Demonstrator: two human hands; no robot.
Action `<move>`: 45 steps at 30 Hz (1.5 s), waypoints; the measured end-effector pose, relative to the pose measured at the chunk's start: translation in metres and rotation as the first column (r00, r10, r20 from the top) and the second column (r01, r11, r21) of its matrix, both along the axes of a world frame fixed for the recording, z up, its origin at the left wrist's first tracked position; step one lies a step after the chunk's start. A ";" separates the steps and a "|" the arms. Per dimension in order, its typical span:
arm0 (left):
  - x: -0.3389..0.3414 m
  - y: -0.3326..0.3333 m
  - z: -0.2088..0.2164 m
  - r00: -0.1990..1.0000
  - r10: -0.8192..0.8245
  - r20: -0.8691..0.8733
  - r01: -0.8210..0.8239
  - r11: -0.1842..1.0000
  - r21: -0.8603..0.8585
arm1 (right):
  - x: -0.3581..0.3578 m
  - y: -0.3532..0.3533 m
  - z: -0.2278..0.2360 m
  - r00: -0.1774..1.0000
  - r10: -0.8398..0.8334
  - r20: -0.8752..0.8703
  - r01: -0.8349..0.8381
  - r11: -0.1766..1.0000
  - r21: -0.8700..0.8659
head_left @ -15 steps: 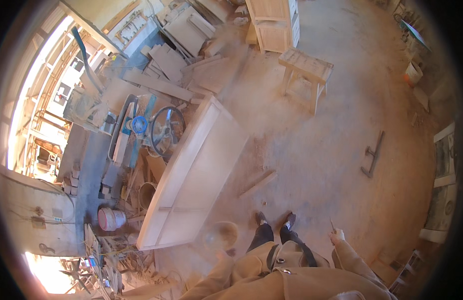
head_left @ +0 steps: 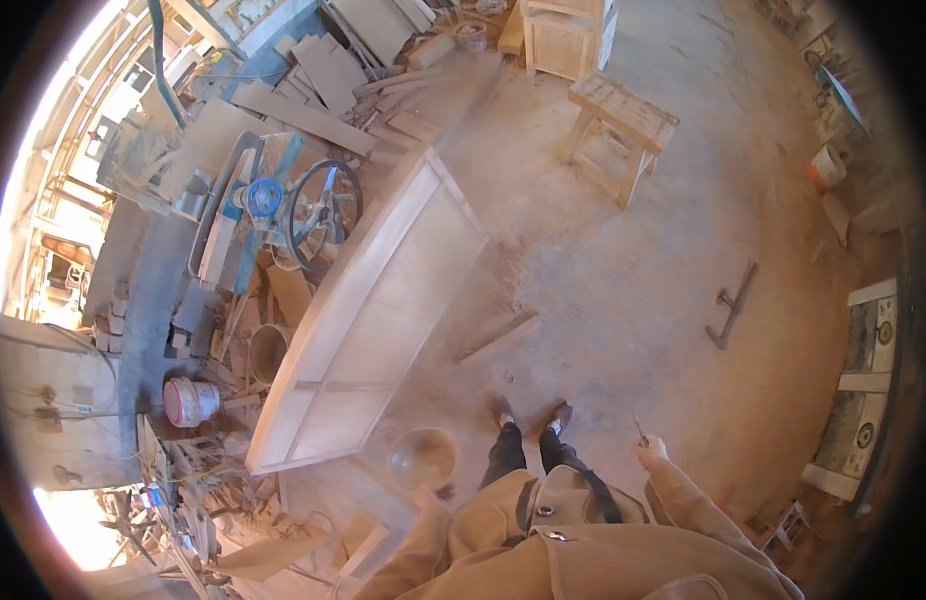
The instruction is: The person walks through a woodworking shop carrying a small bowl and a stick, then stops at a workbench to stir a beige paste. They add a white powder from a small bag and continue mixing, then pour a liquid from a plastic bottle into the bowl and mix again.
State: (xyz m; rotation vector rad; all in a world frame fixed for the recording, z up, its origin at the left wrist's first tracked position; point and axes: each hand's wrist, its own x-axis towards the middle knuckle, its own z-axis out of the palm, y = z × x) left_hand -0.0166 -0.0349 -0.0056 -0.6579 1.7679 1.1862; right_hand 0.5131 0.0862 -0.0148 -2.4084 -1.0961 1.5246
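My right hand (head_left: 651,452) is closed around a thin, pointed tool (head_left: 639,428), whose tip stands out ahead of the fingers. The tool's exact kind is too small to make out. Low beside my left hip, my left hand (head_left: 430,500) is blurred and its fingers do not show clearly. Nearest to it is a round, dusty basin (head_left: 423,457) on the floor, with a small dark patch beside the hand. To the left, a large pale wooden framed panel (head_left: 368,345) stands tilted, apart from both hands.
Behind the panel is a machine with a dark handwheel (head_left: 323,215), among offcuts and a white-and-red bucket (head_left: 191,402). A wooden stool (head_left: 623,110) and cabinet (head_left: 563,40) stand ahead. Floor obstacles include a wood strip (head_left: 500,338) and a metal bar clamp (head_left: 731,305).
The view has shifted, so the panel, machine and floor things sit farther left and most sit higher in the picture. The right hand still grips the thin tool.
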 end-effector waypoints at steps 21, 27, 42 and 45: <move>-0.035 -0.015 -0.012 0.928 0.374 0.005 -0.372 0.922 0.105 | -0.076 0.089 0.007 0.984 0.171 -0.041 -0.171 0.985 0.003; -0.031 -0.041 -0.030 0.896 0.436 -0.088 -0.425 0.898 0.117 | -0.111 0.139 0.022 0.915 0.401 0.039 -0.401 0.916 0.005; 0.144 0.026 0.001 0.437 0.899 0.036 -0.884 0.422 0.201 | -0.263 0.317 0.008 0.491 0.868 -0.077 -0.871 0.486 -0.074; 0.193 0.116 -0.013 0.442 0.886 0.140 -0.879 0.396 0.265 | -0.278 0.365 -0.015 0.333 0.931 -0.149 -0.940 0.340 0.026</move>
